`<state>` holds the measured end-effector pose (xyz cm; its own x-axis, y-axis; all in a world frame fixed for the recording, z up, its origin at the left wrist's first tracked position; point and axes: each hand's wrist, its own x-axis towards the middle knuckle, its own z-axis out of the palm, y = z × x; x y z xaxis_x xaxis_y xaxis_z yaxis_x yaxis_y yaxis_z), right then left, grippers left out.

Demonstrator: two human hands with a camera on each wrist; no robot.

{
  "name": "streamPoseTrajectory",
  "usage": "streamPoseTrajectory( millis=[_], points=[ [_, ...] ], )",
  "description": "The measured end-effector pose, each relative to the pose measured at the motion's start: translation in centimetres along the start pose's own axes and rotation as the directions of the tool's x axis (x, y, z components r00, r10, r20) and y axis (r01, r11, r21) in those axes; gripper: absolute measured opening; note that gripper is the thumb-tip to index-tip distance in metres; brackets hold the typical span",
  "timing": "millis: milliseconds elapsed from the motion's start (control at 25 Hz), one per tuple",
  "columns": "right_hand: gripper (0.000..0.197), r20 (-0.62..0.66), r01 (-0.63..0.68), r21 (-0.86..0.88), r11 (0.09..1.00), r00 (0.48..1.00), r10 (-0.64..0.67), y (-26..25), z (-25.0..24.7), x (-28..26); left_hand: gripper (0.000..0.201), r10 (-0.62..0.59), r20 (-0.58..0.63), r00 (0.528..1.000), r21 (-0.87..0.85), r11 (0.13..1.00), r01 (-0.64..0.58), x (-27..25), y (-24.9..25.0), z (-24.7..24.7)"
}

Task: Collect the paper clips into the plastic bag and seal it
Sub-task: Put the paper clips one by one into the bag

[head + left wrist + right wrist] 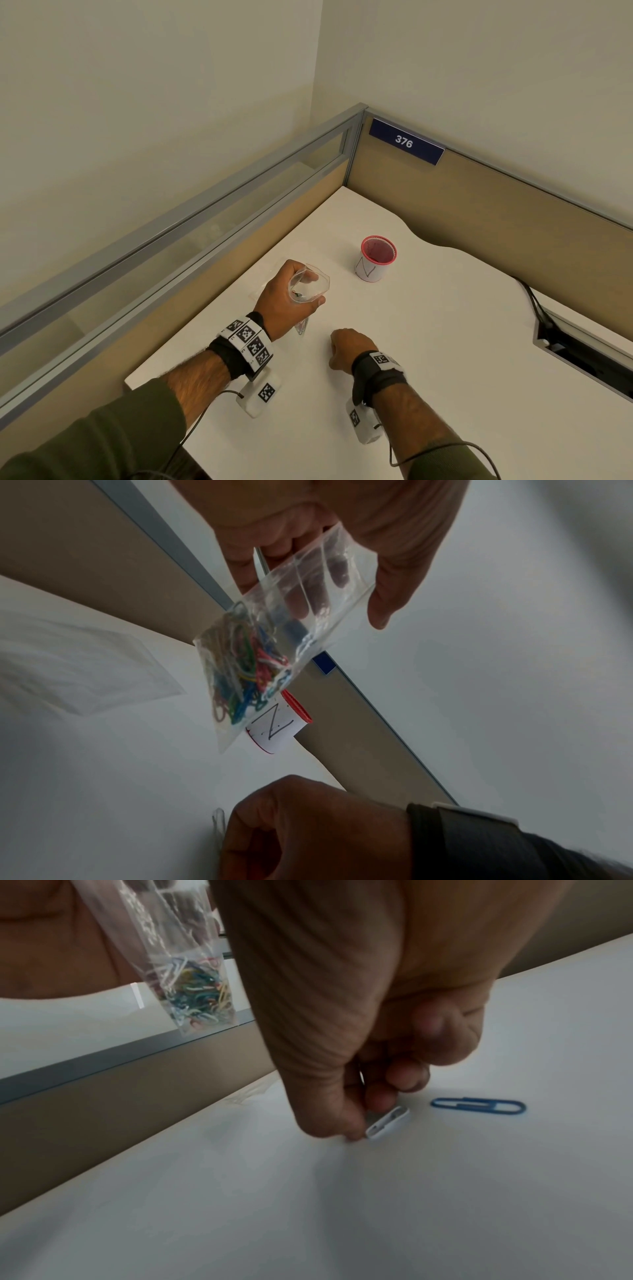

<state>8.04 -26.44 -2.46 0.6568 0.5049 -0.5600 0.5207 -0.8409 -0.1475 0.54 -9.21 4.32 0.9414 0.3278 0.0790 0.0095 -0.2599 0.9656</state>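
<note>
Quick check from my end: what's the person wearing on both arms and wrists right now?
Both arms have dark olive sleeves pushed up. Left wrist: black strap, white band of black square-code tags, white camera block below. Right wrist: black strap, one tag, white block. Thin black cables trail from both.

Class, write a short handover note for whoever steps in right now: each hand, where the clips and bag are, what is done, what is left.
Left hand holds the bag open above the desk; many coloured clips are already inside.
Right hand pinches a white clip at the desk surface.
A blue clip lies loose beside it.
Left: bag the white clip and the blue clip, then seal the bag.
</note>
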Motion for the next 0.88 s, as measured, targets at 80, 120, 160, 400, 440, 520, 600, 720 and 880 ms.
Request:
streamPoseTrajectory(
  millis=[80, 120, 160, 400, 440, 520, 600, 720, 880],
  points=[
    [0.03, -0.046, 0.024, -0.015, 1.0, 0.999, -0.025, 0.0, 0.0, -0.2, 0.046, 0.01, 0.005, 1.0, -0.002, 1.0, -0.01, -0.1, 0.0, 0.1],
    [0.031, -0.072, 0.038, -0.01, 0.999, 0.997, -0.039, 0.1, -0.1, -0.3, 0.046, 0.013, 0.008, 1.0, -0.001, 1.0, -0.013, -0.1, 0.0, 0.1],
    [0.031, -0.097, 0.05, -0.005, 0.999, 0.994, -0.05, 0.1, -0.1, -0.3, 0.046, 0.016, 0.01, 1.0, 0.002, 1.0, -0.016, -0.1, 0.0, 0.1],
    [0.019, -0.156, 0.082, -0.112, 0.99, 0.983, -0.099, -0.3, 0.3, 0.0, 0.045, 0.02, 0.001, 1.0, 0.011, 1.0, -0.02, 0.0, 0.1, 0.0],
    [0.018, -0.156, 0.083, -0.1, 0.992, 0.983, -0.098, -0.2, 0.3, 0.0, 0.045, 0.021, 0.0, 1.0, 0.014, 1.0, -0.021, 0.1, 0.1, -0.1],
    [0.017, -0.178, 0.068, -0.027, 0.997, 0.981, -0.072, 0.1, 0.2, 0.0, 0.045, 0.023, -0.002, 1.0, 0.012, 1.0, -0.023, 0.1, 0.2, -0.2],
    [0.016, -0.238, 0.042, 0.102, 0.994, 0.971, -0.017, 0.9, -0.1, 0.0, 0.045, 0.021, -0.004, 1.0, 0.004, 1.0, -0.021, 0.1, 0.2, -0.3],
    [0.023, -0.278, 0.02, 0.182, 0.983, 0.96, 0.032, 2.5, -0.2, 0.0, 0.045, 0.014, -0.002, 1.0, -0.009, 1.0, -0.015, 0.1, 0.1, -0.4],
    [0.026, -0.227, -0.05, 0.175, 0.983, 0.97, 0.09, 4.5, 0.1, -0.9, 0.045, 0.003, -0.001, 1.0, -0.013, 1.0, -0.003, 0.1, 0.1, -0.2]
  ],
)
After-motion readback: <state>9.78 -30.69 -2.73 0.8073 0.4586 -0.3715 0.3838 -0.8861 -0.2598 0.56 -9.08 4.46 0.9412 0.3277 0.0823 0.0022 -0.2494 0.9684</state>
